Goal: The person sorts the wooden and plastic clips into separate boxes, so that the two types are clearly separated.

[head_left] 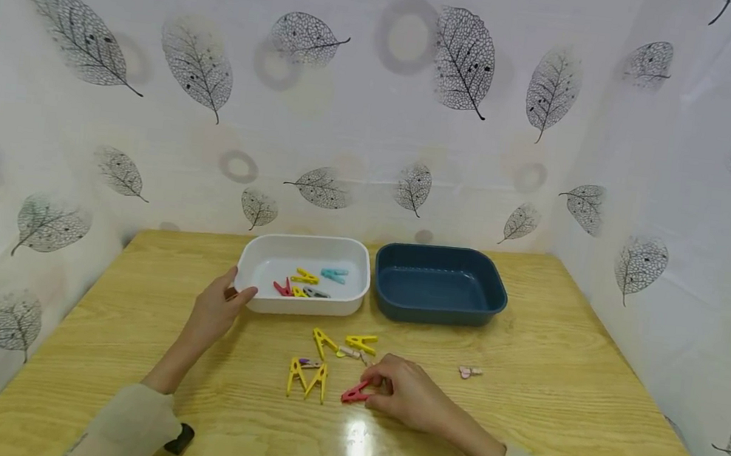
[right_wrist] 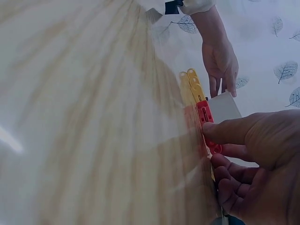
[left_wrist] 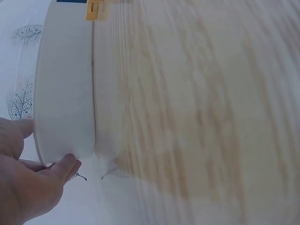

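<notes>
My left hand holds the near left corner of a white basin, thumb on its outer wall. Inside that basin lie several clothespins, among them a turquoise one and a red one. Low over the wooden table, my right hand pinches a red clothespin between thumb and fingers; the right wrist view shows this red clothespin close to the tabletop. Left of it are two yellow clothespins, and two more yellow clothespins lie nearer the white basin.
A dark blue basin stands right of the white one. Small wooden clothespins lie among the yellow ones, and one with a pink heart lies apart at the right. Leaf-patterned cloth encloses the back and sides of the table.
</notes>
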### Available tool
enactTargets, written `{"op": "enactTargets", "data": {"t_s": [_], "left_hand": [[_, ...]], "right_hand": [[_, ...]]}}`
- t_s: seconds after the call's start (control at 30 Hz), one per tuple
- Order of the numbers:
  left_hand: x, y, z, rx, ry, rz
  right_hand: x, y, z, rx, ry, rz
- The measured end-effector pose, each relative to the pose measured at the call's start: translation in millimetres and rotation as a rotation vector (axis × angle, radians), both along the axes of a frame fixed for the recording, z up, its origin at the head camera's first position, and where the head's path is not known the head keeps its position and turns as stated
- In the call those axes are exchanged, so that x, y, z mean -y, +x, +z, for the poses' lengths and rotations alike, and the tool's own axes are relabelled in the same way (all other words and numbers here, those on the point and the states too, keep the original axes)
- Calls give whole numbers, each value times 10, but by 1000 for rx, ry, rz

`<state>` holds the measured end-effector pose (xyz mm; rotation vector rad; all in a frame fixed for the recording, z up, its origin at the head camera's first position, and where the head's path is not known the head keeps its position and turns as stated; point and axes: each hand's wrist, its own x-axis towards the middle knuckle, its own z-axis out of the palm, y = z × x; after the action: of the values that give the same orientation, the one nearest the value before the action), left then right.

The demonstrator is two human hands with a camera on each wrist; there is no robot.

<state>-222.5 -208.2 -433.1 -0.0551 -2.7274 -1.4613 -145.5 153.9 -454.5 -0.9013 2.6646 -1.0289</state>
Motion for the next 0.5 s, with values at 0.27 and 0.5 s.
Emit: {"op": "enactTargets", "data": {"t_s": [0.27,0.5], "left_hand": [[5,-10,-18,-6,2,-2],[19,-24,-36,-15,-12,-5]], "right_hand": [[-23,33,33,-20,-6,20],[-43,35,51,6,-52,25]]}}
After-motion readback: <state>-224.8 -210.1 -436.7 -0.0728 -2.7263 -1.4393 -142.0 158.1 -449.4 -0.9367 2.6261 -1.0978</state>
